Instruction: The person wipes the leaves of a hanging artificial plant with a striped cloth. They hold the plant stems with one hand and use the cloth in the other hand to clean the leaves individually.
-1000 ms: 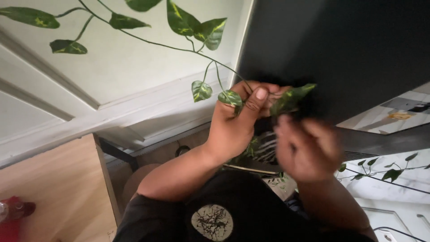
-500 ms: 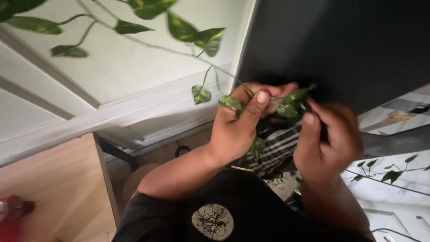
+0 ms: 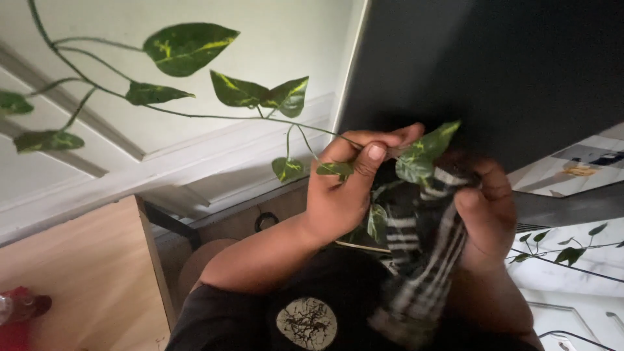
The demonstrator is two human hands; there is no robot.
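Note:
My left hand (image 3: 344,185) pinches the thin stem of a trailing vine (image 3: 195,114) with green-and-yellow variegated leaves, thumb over fingers near its tip. One leaf (image 3: 422,153) sticks up between both hands. My right hand (image 3: 484,211) grips a dark cloth with pale stripes (image 3: 422,260), bunched against that leaf and hanging down toward my chest. The vine runs off to the upper left with several leaves along it.
A large dark panel (image 3: 494,65) fills the upper right. White wall moulding (image 3: 130,175) runs behind the vine. A wooden surface (image 3: 78,279) lies at lower left with a red object (image 3: 16,315) at its edge. More vine (image 3: 565,250) trails at right over a white surface.
My right hand has come up from below to the leaf, bringing the striped cloth against it. My left hand has kept its pinch on the stem.

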